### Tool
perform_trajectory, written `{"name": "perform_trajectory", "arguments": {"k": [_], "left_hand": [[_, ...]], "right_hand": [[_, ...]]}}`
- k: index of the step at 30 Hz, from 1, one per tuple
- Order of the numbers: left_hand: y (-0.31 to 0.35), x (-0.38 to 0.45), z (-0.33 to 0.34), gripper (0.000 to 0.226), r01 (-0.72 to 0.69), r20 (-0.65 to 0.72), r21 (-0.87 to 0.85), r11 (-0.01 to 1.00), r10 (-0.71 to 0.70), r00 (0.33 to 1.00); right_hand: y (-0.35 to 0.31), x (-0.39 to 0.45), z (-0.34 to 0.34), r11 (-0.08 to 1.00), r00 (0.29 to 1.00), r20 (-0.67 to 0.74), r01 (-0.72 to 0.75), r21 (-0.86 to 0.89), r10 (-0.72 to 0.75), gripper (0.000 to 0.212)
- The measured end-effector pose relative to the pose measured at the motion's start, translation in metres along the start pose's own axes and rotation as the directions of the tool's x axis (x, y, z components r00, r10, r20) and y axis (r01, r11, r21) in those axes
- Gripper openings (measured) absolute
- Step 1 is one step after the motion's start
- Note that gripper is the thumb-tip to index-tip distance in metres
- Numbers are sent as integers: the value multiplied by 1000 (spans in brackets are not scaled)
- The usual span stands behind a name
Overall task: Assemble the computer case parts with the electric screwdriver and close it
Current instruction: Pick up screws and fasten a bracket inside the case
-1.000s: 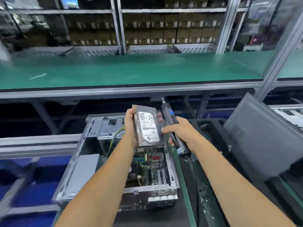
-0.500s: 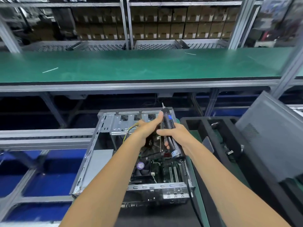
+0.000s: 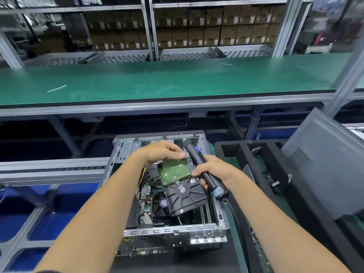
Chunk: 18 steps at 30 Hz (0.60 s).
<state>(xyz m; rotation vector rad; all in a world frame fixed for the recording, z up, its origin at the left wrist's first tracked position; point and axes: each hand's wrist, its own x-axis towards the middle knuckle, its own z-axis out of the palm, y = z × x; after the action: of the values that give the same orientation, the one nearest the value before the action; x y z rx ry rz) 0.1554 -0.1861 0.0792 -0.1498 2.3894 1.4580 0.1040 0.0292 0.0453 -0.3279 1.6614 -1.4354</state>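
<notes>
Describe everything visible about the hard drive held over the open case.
The flat rectangular metal hard drive is tilted underside up over the open grey steel computer case: a green circuit board covers its far half, ribbed black casting with a round spindle hub its near half. The left hand holds its far end; right hand fingertips touch its right edge.

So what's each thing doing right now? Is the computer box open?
Grey metal computer case: open, side off, circuit boards showing.
Black hard drive with green circuit board: tilted over the case, board side up.
Black electric screwdriver: tip pointing away.
Left hand: holds the drive's far end.
Right hand: grip around the screwdriver.
Grey side panel: off, leaning at right.
</notes>
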Motion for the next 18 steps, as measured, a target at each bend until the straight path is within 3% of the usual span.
{"name": "perform_trajectory", "arguments": {"k": [2,4,6,10,14,16,18], "left_hand": [[5,3,0,43,2,94,120,993,-14,995],[5,4,-3,32,1,86,140,990,-14,996],[-2,3,-7,18,-5,12,56,998,4,1000],[-24,-8,-18,24,32,-205,-140,990,-61,977],[-35,-10,-24,21,2,-476,-435,901,-231,848],[-33,-4,-22,19,-36,-549,-566,823,-345,761],[-28,2,-17,19,-90,-560,-662,744,-410,720]], "right_hand": [[0,-2,3,1000,1000,28,2,-15,-1,33],[-1,-5,4,999,999,31,15,-35,-14,34],[-5,-7,3,996,998,-31,43,-78,-46,38],[-15,-9,-11,992,965,-238,96,-79,-112,44],[-15,-9,-20,990,950,-297,123,70,-97,41],[-13,-6,-13,990,956,-282,107,93,-77,37],[-9,0,-1,987,960,-270,111,116,-76,30]]}}
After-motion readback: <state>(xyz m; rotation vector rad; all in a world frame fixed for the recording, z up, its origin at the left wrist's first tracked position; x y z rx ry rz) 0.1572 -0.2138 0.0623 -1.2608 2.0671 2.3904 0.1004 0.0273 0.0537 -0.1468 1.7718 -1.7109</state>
